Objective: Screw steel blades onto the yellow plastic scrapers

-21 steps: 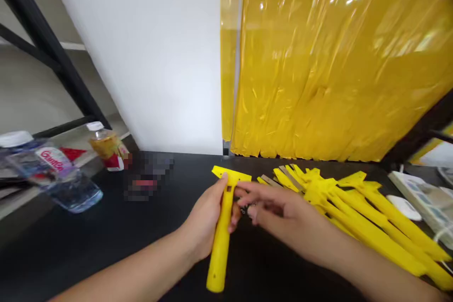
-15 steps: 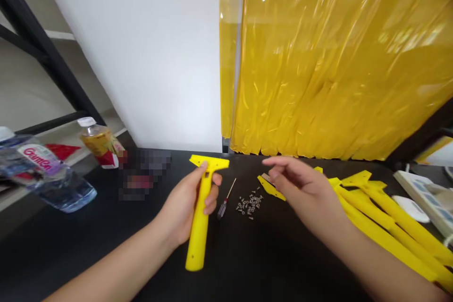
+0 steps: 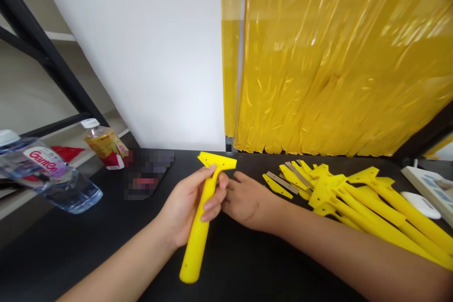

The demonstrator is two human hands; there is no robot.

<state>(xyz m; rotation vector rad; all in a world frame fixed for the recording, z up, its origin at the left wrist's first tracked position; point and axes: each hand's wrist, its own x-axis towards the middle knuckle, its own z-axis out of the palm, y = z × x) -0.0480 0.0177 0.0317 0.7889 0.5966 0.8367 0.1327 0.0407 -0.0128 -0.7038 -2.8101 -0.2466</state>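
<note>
My left hand (image 3: pixel 187 207) is shut around the handle of a yellow plastic scraper (image 3: pixel 200 226), whose wide head points away from me. My right hand (image 3: pixel 247 200) lies palm down on the black table, its curled fingertips against the left hand's fingers. The small screws and the red-handled screwdriver from the earlier view are hidden under it. To its right lies a heap of yellow scrapers (image 3: pixel 368 207), with thin metal blades (image 3: pixel 283 182) at the heap's near end.
The black table (image 3: pixel 269 269) ends at a white wall and a yellow plastic strip curtain (image 3: pixel 318 61). A water bottle (image 3: pixel 47 174) and a drink bottle (image 3: pixel 102 144) stand at the left beside a pixelated object (image 3: pixel 146 174). A white power strip (image 3: pixel 430 188) lies at the right.
My right hand has moved left over the screws and now rests against my left hand, after drawing back to the right in between. The view has shifted slightly.
</note>
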